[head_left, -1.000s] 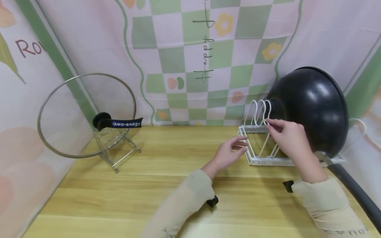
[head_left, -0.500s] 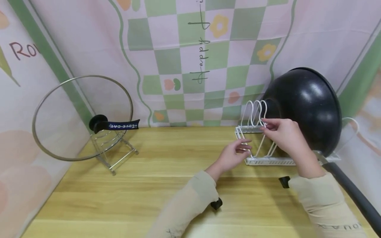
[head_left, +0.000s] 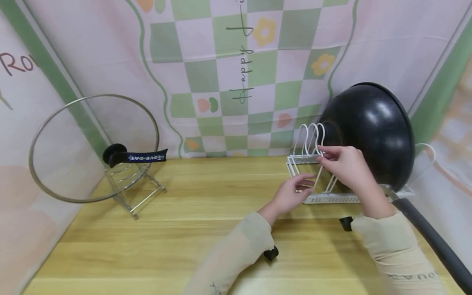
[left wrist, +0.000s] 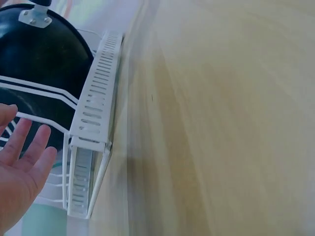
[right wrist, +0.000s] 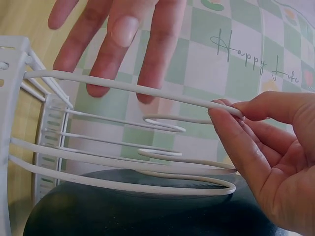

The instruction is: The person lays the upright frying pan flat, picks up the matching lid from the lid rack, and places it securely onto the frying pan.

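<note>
My right hand pinches the top of a white wire divider between thumb and fingertips. This divider belongs to a white pan rack with slotted side rails at the table's right. Lower down, my left hand is at the same divider, fingers mostly straight; in the right wrist view its fingertips reach past the wire. Other looped dividers stand behind. A black wok rests tilted on its side in the rack, its underside toward the dividers and its long handle pointing forward right.
At the left, a glass lid with a black handle leans upright on a small metal wire stand. A wooden table lies below. Printed cloth hangs behind and at both sides. Black wrist straps show at both sleeves.
The left hand has moved right, from the rack's left end to the divider held by the right hand. The right hand keeps its pinch. The whole view has shifted slightly.
</note>
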